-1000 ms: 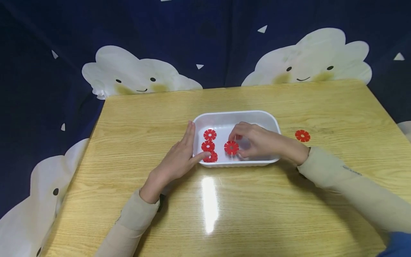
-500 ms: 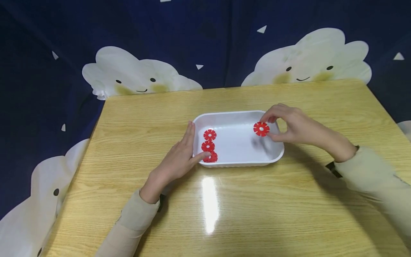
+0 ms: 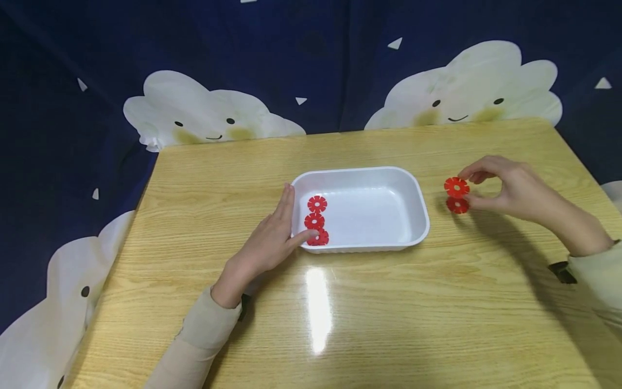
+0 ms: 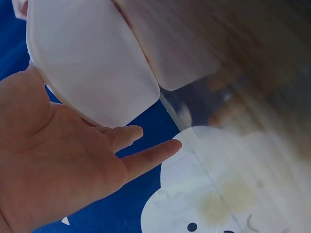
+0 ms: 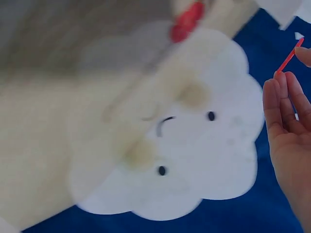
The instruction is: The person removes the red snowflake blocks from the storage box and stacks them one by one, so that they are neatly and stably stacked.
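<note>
My right hand (image 3: 515,189) pinches a red notched plastic disc (image 3: 457,187) with a hole at its centre, right of the tray. In the right wrist view the held disc (image 5: 290,55) shows edge-on between thumb and fingertips. Directly below it in the head view, a second red disc (image 3: 458,206) lies on the table, partly overlapped by the held one. My left hand (image 3: 269,237) rests against the left end of the white tray (image 3: 420,208), fingers straight along the outside, thumb over the near rim. Inside, at the left, several red discs (image 3: 314,221) lie in a column, the nearest partly under the thumb.
The wood-grain table (image 3: 389,313) carries the tray near its middle. A dark blue cloth with white clouds (image 3: 471,86) hangs behind the far edge and down the left side. Light glares on the tabletop (image 3: 318,310) in front of the tray.
My right hand has lifted the pinched disc out of the tray and carried it right, past the tray's rim, to above the disc on the table. My left hand has stayed put.
</note>
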A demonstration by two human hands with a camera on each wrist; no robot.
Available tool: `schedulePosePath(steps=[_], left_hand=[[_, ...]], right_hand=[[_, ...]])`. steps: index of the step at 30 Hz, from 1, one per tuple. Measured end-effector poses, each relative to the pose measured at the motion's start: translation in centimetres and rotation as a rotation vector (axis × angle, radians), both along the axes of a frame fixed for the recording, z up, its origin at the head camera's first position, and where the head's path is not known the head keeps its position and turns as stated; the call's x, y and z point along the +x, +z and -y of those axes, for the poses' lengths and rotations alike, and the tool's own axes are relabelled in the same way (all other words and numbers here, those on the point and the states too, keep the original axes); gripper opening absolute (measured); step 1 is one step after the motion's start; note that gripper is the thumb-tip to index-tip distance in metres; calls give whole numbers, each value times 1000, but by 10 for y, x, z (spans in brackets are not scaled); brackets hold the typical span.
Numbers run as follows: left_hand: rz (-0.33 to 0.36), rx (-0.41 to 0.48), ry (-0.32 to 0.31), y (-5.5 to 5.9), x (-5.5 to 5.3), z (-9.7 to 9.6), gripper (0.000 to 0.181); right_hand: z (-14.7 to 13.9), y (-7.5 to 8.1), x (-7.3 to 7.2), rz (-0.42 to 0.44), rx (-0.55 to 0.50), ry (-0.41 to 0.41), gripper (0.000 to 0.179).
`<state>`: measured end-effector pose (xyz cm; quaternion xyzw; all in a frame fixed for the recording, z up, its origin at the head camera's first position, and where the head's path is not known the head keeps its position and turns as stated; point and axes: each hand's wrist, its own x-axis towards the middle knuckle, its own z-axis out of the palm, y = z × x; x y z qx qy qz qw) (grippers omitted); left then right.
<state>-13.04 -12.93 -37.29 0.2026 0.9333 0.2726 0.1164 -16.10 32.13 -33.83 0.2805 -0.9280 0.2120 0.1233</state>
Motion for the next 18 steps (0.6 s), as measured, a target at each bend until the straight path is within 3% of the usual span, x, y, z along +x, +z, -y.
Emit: schedulePosePath(steps=[5,10,18], left_hand=[[4,2,3,0,0,0,102],[-2,9,4,-2,1,0,102],[-4,10,-3,0,0,0,101]], right_hand=[[-17,-23,-2,6,21,-10,49],[-25,-41,-2,71,29,-32,47],[-25,-53,-2,126,48,-70,45]])
